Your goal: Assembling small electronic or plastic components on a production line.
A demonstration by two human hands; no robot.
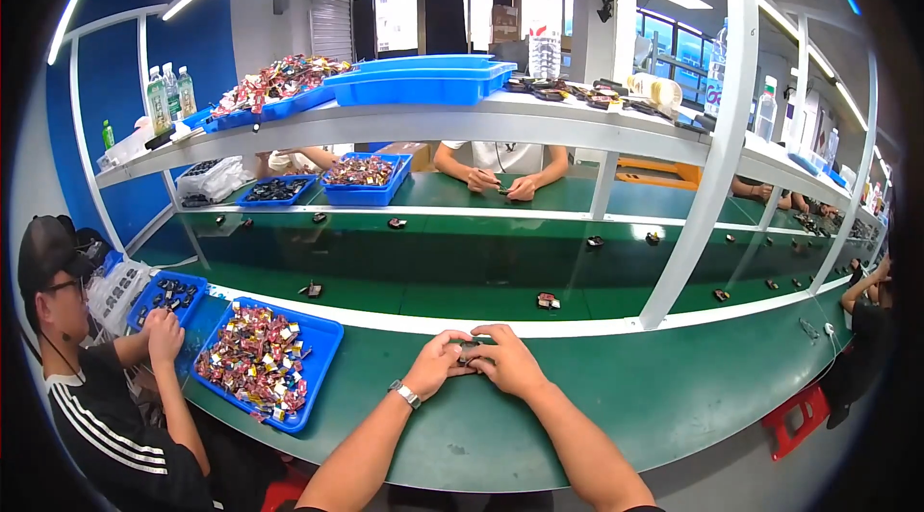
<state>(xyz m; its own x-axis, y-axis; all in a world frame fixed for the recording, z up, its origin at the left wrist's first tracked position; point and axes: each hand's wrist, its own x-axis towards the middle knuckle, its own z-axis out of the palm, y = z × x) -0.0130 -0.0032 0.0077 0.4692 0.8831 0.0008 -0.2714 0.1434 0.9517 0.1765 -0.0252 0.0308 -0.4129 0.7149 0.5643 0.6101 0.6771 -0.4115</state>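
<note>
Over the green bench top, my left hand and my right hand meet in front of me. A small dark piece is pinched between the fingers of both hands. Fingers cover most of it, so its exact kind does not show. To the left of my hands lies a blue tray heaped with small red, silver and yellow parts. Just beyond the white rail, a small dark and red assembly rests on the green conveyor belt.
A co-worker sits at left beside a blue tray of black parts. Another person works opposite. White posts carry a shelf with blue bins and bottles. A red stool stands at right.
</note>
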